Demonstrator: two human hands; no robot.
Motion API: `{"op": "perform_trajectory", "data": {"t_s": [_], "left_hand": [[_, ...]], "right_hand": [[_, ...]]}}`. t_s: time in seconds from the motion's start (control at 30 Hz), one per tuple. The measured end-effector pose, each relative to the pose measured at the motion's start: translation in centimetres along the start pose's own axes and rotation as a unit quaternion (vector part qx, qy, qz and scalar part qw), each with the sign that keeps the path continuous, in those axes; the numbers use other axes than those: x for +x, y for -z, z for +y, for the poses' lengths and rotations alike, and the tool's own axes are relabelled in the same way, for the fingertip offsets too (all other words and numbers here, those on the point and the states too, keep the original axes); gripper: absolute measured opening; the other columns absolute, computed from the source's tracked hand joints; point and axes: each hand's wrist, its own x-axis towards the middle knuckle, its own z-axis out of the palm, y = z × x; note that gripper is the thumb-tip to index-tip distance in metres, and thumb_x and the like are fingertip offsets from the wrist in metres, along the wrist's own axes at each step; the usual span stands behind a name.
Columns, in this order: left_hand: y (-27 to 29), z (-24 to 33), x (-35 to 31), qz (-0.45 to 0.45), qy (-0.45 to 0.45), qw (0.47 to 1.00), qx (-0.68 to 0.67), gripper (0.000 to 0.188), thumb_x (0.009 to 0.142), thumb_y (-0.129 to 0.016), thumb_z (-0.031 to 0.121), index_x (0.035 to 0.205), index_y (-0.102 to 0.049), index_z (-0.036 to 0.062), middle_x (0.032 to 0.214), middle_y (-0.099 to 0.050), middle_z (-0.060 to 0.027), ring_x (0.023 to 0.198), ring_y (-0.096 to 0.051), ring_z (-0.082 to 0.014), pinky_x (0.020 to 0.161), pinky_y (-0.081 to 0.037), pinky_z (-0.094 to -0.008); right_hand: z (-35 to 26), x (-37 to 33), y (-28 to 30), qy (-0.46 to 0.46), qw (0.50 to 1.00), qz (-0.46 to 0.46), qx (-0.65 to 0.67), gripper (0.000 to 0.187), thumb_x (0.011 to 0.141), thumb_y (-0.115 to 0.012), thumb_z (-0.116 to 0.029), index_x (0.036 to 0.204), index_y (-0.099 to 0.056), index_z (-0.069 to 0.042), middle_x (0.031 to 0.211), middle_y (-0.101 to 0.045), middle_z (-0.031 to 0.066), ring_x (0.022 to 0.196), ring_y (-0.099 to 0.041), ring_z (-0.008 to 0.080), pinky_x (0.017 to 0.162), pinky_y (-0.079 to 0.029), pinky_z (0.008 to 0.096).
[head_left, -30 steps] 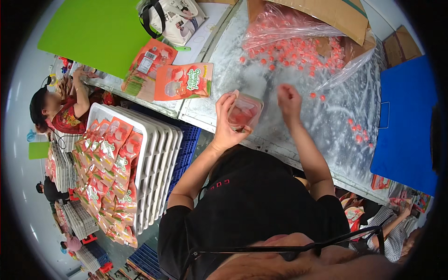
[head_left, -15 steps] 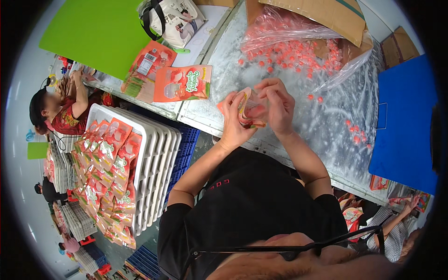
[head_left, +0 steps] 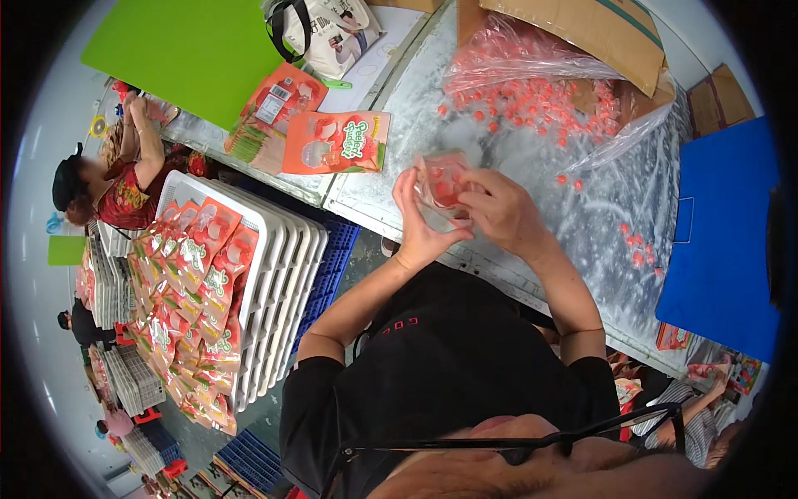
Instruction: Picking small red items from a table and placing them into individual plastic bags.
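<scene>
My left hand is wrapped round a red-and-clear plastic pouch, held upright above the table's near edge, its mouth spread and something red showing inside. My right hand has its bent fingers closed on the pouch's right edge; whether a small piece sits in those fingertips is hidden. Left of my hands lies a flat red printed pouch, overlapping another pouch turned barcode side up. Beyond my hands, small red wrapped pieces spill out of a clear plastic liner in a tipped cardboard box.
Stacked white trays stand at my left, the top one heaped with filled red pouches. A blue panel borders the metal table on the right. A green board and a white bag lie at the far left. Co-workers are nearby.
The pouch has been turned more upright, its mouth now facing up. My right fingers have come down from above it onto its right edge. The view has shifted slightly.
</scene>
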Motion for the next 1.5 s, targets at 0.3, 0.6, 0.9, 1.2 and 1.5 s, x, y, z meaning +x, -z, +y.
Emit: {"op": "perform_trajectory", "data": {"t_s": [0.3,0.6,0.9,1.2,1.5], "left_hand": [[4.7,-2.2,1.6,-0.221,0.237,0.917,-0.230,0.111,0.056,-0.102,0.013,0.151,-0.047,0.0009,0.132,-0.068,-0.0112,0.123,-0.061,-0.0158,0.097,-0.053,-0.0340],[3.8,-1.0,1.0,-0.189,0.126,0.937,-0.267,0.095,0.068,-0.097,0.008,0.151,-0.050,0.0021,0.114,-0.074,-0.0032,0.096,-0.067,-0.0084,0.078,-0.053,-0.0240],[3.6,-3.1,-0.3,-0.187,0.156,0.944,-0.224,0.056,0.070,-0.096,0.005,0.119,-0.067,0.0005,0.097,-0.075,-0.0048,0.087,-0.066,-0.0090,0.075,-0.055,-0.0277],[2.8,-0.9,-0.9,-0.169,0.211,0.928,-0.255,0.016,0.078,-0.088,-0.001,0.081,-0.073,-0.0004,0.105,-0.078,-0.0121,0.095,-0.072,-0.0146,0.079,-0.060,-0.0312],[4.1,0.4,0.7,-0.076,0.261,0.911,-0.311,0.029,0.084,-0.082,-0.004,0.113,-0.076,-0.0050,0.102,-0.079,-0.0101,0.091,-0.073,-0.0130,0.081,-0.060,-0.0293]], "right_hand": [[-2.4,1.3,2.3,0.061,0.989,-0.057,-0.120,0.026,0.074,-0.078,-0.012,0.097,-0.070,-0.005,0.114,-0.066,0.0065,0.117,-0.059,0.0249,0.100,-0.046,0.0376],[-2.1,3.4,-0.2,0.019,0.932,-0.357,-0.058,0.013,0.081,-0.073,-0.013,0.087,-0.074,-0.002,0.085,-0.073,0.0157,0.094,-0.072,0.0330,0.072,-0.058,0.0469],[-0.8,3.4,-2.2,0.097,0.945,-0.312,-0.015,0.013,0.080,-0.072,-0.014,0.080,-0.074,-0.001,0.077,-0.073,0.0182,0.077,-0.073,0.0364,0.074,-0.058,0.0466],[0.3,4.7,-2.2,-0.077,0.859,-0.505,0.042,0.026,0.091,-0.065,-0.022,0.084,-0.072,0.002,0.080,-0.071,0.0222,0.081,-0.072,0.0378,0.076,-0.055,0.0466],[0.8,1.0,0.4,-0.101,0.984,0.037,0.144,0.029,0.092,-0.075,-0.011,0.118,-0.069,-0.001,0.091,-0.072,0.0071,0.087,-0.070,0.0240,0.078,-0.055,0.0383]]}}
